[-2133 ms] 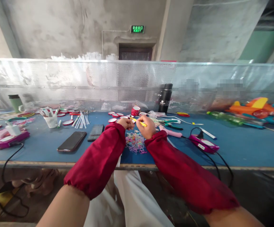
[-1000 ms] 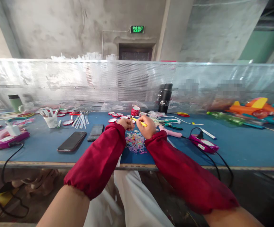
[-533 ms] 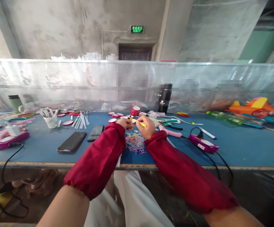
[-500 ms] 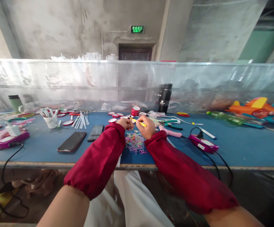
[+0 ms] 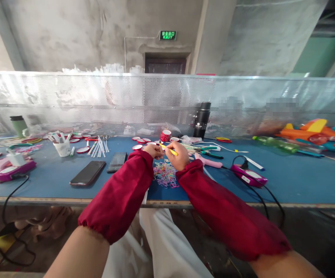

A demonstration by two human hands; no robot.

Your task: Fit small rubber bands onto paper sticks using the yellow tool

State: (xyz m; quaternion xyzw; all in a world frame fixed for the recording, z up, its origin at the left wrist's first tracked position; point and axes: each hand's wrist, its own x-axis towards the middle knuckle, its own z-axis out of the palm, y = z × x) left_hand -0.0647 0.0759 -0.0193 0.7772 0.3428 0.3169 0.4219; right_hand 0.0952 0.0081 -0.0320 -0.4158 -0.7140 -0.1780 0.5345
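Observation:
My right hand (image 5: 180, 155) is closed around a slim yellow pen-like tool (image 5: 172, 151), its front end pointing left. Close beside it, my left hand (image 5: 154, 151) pinches a small, thin, light-brown strip. The tool's tip meets or nearly meets this strip; at this size I cannot tell which. Below both hands lies a loose heap of small coloured rubber bands (image 5: 165, 175). Red sleeve covers reach over both forearms. Just behind the hands stand a red patterned roll (image 5: 165, 135) and several round red-rimmed white discs (image 5: 137, 147).
A phone (image 5: 88, 173) and a dark flat item (image 5: 117, 163) lie left. Further left stands a white cup (image 5: 61, 149) of markers. On the right are pliers (image 5: 212, 153), a pink glue gun (image 5: 210, 163), a purple corded box (image 5: 249, 176) and a black bottle (image 5: 202, 120).
The yellow tool has tilted slightly and my right hand has shifted a little to the left. My left hand stays in about the same place.

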